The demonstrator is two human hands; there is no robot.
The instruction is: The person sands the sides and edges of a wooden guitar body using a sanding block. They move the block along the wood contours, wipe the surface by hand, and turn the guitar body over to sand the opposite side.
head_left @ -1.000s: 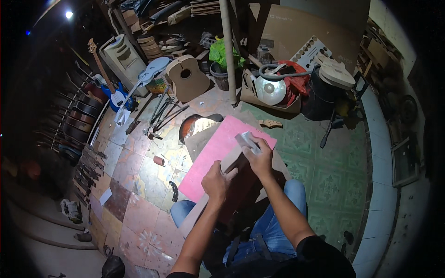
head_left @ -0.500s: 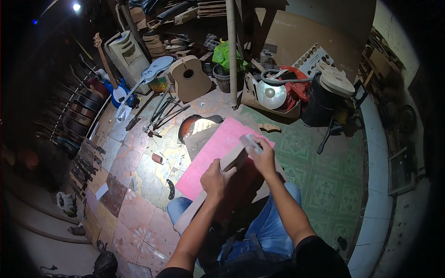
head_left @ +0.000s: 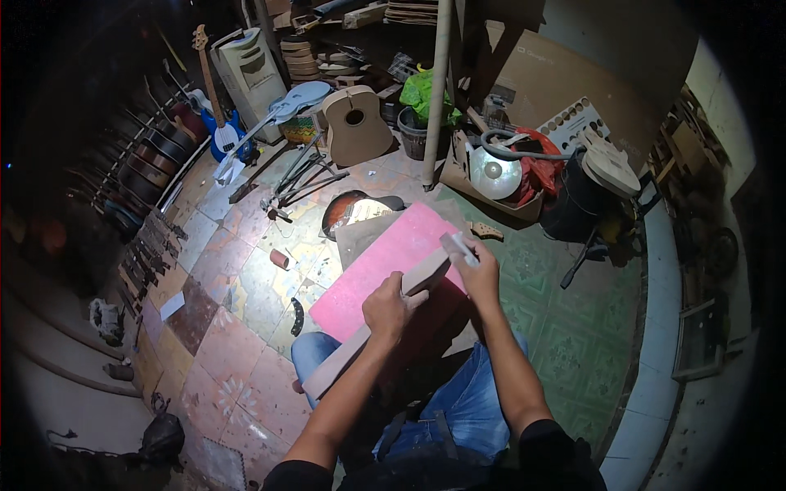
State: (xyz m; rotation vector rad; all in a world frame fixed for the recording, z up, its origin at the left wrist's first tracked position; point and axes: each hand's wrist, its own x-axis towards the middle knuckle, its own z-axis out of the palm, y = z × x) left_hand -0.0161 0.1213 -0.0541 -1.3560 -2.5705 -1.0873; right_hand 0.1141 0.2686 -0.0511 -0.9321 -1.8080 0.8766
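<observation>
A long, pale wooden piece (head_left: 340, 362) slants from beside my left thigh up to the right. My left hand (head_left: 386, 311) is closed round it near its middle, thumb on the side. At its far end my right hand (head_left: 481, 277) grips a small greyish-white block (head_left: 459, 249), perhaps a sanding block; its exact kind is unclear. The block is right at the tip of the wood; whether they touch cannot be told. Below both hands a flat pink board (head_left: 368, 270) lies across my lap, over a grey-brown sheet (head_left: 354, 240).
A sunburst guitar body (head_left: 340, 211) and a headstock (head_left: 486, 231) lie beyond the board. On the tiled floor are a reddish-brown roll (head_left: 280, 259), a curved black piece (head_left: 297, 317) and a folded stand (head_left: 303, 182). A pole (head_left: 437, 98) stands ahead, near an unfinished acoustic guitar body (head_left: 358, 131).
The whole view has shifted, so the surroundings sit further right. Both hands keep their holds. The small block in my right hand has tilted slightly at the tip of the wood.
</observation>
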